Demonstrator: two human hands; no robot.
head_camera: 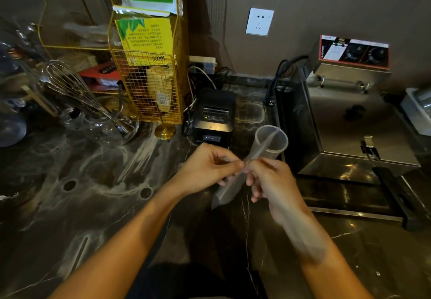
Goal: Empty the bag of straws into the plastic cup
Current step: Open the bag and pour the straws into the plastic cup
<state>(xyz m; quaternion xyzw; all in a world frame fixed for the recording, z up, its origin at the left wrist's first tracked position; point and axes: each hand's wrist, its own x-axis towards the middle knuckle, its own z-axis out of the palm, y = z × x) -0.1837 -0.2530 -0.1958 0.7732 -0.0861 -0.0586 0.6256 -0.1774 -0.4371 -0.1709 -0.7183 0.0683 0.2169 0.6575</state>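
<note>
A clear plastic cup (271,140) stands on the dark marble counter, just beyond my hands. A long translucent bag of straws (225,192) slants from low left up toward the cup, its upper end reaching over the cup's rim. My left hand (205,170) pinches the bag near its middle from the left. My right hand (271,182), blurred by motion, grips the same bag from the right, thumb close to my left fingertips. Single straws inside the bag cannot be made out.
A black receipt printer (213,115) sits just behind my left hand. A steel fryer (349,121) stands right of the cup. A yellow wire rack (151,70), a whisk (77,89) and glassware (109,126) fill the left back.
</note>
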